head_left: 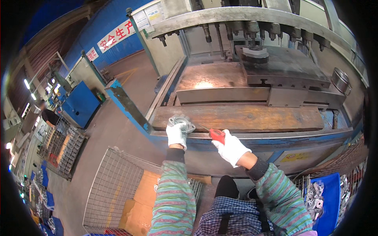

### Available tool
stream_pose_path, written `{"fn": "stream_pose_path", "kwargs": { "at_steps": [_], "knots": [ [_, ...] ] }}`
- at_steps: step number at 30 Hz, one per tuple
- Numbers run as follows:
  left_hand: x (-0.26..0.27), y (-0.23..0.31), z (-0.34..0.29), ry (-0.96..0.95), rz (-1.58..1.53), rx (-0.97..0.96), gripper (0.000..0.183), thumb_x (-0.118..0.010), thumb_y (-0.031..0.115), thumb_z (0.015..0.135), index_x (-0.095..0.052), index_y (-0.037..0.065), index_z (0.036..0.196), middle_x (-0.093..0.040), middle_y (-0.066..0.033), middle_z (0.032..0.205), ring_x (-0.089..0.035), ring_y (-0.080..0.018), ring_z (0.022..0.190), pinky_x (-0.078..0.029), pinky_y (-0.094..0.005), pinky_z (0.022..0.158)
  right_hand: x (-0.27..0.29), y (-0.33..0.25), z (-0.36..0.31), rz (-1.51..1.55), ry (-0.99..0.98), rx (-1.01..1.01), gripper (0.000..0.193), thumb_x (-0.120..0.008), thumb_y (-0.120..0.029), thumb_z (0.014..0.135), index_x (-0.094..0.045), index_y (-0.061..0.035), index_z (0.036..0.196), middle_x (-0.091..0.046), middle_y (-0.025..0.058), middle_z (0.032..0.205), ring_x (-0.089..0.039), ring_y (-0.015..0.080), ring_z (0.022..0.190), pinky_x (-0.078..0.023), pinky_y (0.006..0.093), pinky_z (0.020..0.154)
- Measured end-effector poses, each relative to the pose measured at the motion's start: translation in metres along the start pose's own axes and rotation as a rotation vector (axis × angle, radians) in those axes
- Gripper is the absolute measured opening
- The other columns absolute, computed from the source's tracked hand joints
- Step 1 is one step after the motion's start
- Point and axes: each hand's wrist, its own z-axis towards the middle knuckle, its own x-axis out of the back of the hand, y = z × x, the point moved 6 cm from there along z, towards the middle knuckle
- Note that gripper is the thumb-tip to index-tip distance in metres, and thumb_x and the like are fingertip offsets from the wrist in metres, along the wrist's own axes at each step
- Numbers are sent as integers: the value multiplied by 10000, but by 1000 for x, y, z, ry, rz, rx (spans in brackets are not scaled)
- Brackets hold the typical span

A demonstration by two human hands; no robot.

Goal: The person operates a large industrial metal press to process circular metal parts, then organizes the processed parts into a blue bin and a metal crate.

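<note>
My left hand [176, 133], in a white glove, is closed round a grey cast metal part [182, 123] with a rounded, flanged shape. It holds the part above the front edge of a machine bed, by the left end of a wooden plank [244, 118]. My right hand [232, 149], also in a white glove, grips a red-handled tool [217, 135]. A thin dark shaft runs from the tool toward the metal part; its tip is too small to make out, so I cannot tell whether it touches the part.
Behind the plank stands a press with a heavy steel block [287, 67] under a crossbeam [244, 15]. A wire cage [114, 185] lined with cardboard is at lower left. A blue bin [330, 196] lies beside metal parts at lower right. A person [50, 117] stands far left.
</note>
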Motion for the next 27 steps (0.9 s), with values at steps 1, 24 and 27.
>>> {"fn": "stream_pose_path", "kwargs": {
  "at_steps": [1,24,27],
  "knots": [
    [-1,0,0,-4,-2,-5,528,-495,-137,628,-462,22,1131,-551,-143,1015,-584,-322,924,-532,-451,688,1,1,-2,1,6,31,409,-494,-322,878,-393,57,995,-582,293,781,-580,433,760,-461,434,666],
    [2,-2,3,-9,15,-2,597,-461,-119,649,-392,31,1223,-512,-160,1128,-551,-347,1024,-508,-473,792,-2,1,11,19,-12,25,403,-490,-305,881,-394,68,998,-584,285,799,-579,424,772,-454,433,667],
    [2,-2,2,1,20,1,574,-465,-116,668,-406,26,1221,-507,-165,1147,-551,-348,1023,-503,-468,798,-3,2,12,21,-10,32,402,-490,-301,881,-393,73,994,-584,286,797,-579,424,771,-454,430,666]
  ]
}}
